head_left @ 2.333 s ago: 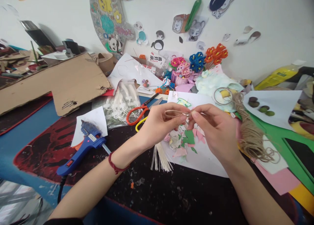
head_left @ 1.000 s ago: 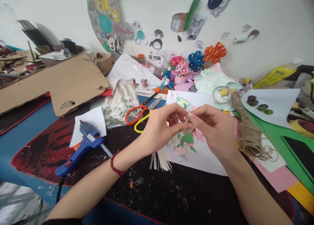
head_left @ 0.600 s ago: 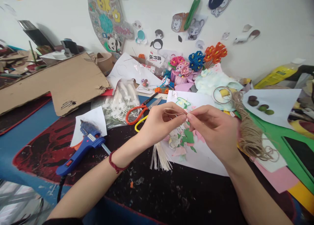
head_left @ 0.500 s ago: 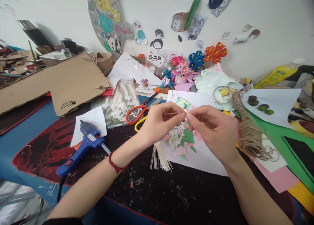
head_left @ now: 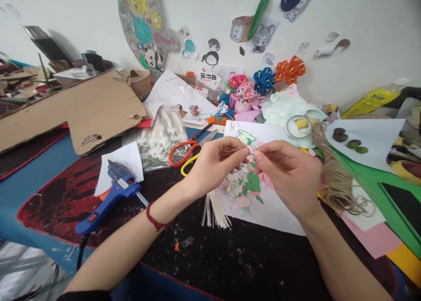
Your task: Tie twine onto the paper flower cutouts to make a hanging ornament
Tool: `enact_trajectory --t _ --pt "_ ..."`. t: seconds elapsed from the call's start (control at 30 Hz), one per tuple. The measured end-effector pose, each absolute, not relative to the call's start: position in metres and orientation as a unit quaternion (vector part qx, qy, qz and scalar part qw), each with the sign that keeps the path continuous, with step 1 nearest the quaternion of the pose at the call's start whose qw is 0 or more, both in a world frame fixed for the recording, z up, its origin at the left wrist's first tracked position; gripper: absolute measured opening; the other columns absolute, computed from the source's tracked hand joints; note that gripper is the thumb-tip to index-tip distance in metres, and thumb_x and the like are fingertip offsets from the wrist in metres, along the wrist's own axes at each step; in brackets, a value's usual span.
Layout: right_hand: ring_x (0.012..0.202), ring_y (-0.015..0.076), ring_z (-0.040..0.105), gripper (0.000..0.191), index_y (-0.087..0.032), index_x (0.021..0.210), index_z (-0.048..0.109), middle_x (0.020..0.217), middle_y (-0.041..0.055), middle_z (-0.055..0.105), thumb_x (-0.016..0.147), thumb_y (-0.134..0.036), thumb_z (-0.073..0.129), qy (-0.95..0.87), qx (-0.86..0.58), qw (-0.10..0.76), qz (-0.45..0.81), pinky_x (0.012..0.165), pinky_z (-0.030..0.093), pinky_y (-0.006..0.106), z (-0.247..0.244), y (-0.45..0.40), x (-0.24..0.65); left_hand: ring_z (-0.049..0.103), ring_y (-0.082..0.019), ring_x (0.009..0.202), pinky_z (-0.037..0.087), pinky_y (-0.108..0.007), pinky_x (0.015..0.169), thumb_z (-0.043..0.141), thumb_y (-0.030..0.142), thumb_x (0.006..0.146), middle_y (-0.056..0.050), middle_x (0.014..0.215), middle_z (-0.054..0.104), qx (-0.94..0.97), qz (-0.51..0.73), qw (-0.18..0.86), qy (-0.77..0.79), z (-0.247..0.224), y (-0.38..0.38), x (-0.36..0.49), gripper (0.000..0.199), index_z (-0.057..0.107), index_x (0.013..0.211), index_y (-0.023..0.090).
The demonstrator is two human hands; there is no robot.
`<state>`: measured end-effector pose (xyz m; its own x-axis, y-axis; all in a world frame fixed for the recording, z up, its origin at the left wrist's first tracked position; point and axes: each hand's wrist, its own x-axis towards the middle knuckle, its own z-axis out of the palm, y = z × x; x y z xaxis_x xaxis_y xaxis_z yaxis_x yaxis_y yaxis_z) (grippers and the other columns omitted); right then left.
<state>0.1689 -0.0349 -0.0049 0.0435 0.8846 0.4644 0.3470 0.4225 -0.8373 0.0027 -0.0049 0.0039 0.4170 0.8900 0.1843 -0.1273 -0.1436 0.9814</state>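
A slim gap has opened between the two hands' fingertips.
The left hand (head_left: 212, 165) pinches a thin tan cord (head_left: 232, 150) between thumb and forefinger, its loop lying within the curl of the fingers, above the paper scraps (head_left: 253, 182). The right hand (head_left: 292, 174) has edged slightly away, its fingers drawn into a pinch; whether they grip anything cannot be told. The parting looks like a small change of grip, with the cord kept by the left hand. White tassel strands (head_left: 216, 211) show below the left hand, their link to the cord unclear. Scissors (head_left: 182, 154) lie just beside that hand.
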Motion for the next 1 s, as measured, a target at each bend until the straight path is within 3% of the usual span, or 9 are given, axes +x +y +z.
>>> enact_trajectory --t 0.37,0.53,0.67,0.87,1.0 --pt "0.055 0.0109 0.06 0.005 -0.022 0.082 0.066 0.069 -0.0023 0.062 0.084 -0.018 0.067 -0.623 -0.47 0.576 0.242 0.053 0.051 0.025 -0.005 -0.037 0.166 0.052 -0.006 0.058 0.045 -0.02 0.053 0.067 0.028 0.088 -0.002 0.073 0.059 0.599 0.454 0.591 0.292 0.004 -0.005 0.002 0.021 0.062 0.076 0.011" --pt "0.061 0.0116 0.063 0.001 -0.021 0.086 0.067 0.074 -0.0009 0.065 0.086 -0.021 0.066 -0.646 -0.485 0.519 0.278 0.06 0.053 0.025 -0.003 -0.031 0.175 0.054 -0.007 0.059 0.046 -0.019 0.054 0.064 0.024 0.088 -0.002 0.073 0.06 0.644 0.427 0.55 0.318 0.007 -0.001 -0.004 0.014 0.065 0.084 0.011" --pt "0.068 0.0135 0.065 0.011 -0.021 0.092 0.068 0.081 0.0009 0.069 0.087 -0.031 0.066 -0.669 -0.502 0.479 0.265 0.064 0.054 0.026 -0.001 -0.025 0.181 0.056 -0.009 0.061 0.048 -0.021 0.056 0.066 0.028 0.087 -0.004 0.074 0.063 0.678 0.404 0.519 0.328 0.006 0.004 -0.008 0.018 0.066 0.085 0.01" --pt "0.064 0.0124 0.061 0.012 -0.021 0.078 0.066 0.07 -0.001 0.068 0.086 -0.031 0.067 -0.762 -0.487 0.371 0.212 0.06 0.048 0.025 0.001 -0.027 0.176 0.062 -0.012 0.067 0.051 -0.023 0.061 0.064 0.022 0.086 -0.006 0.077 0.069 0.732 0.383 0.442 0.349 -0.003 0.006 -0.007 0.01 0.067 0.082 0.013" --pt "0.067 0.0128 0.062 0.013 -0.021 0.079 0.068 0.074 0.0001 0.07 0.088 -0.028 0.061 -0.745 -0.497 0.349 0.274 0.061 0.049 0.025 0.002 -0.027 0.179 0.068 -0.015 0.074 0.054 -0.024 0.067 0.064 0.019 0.086 -0.006 0.079 0.073 0.75 0.364 0.418 0.362 -0.003 0.005 -0.007 0.008 0.068 0.083 0.013"
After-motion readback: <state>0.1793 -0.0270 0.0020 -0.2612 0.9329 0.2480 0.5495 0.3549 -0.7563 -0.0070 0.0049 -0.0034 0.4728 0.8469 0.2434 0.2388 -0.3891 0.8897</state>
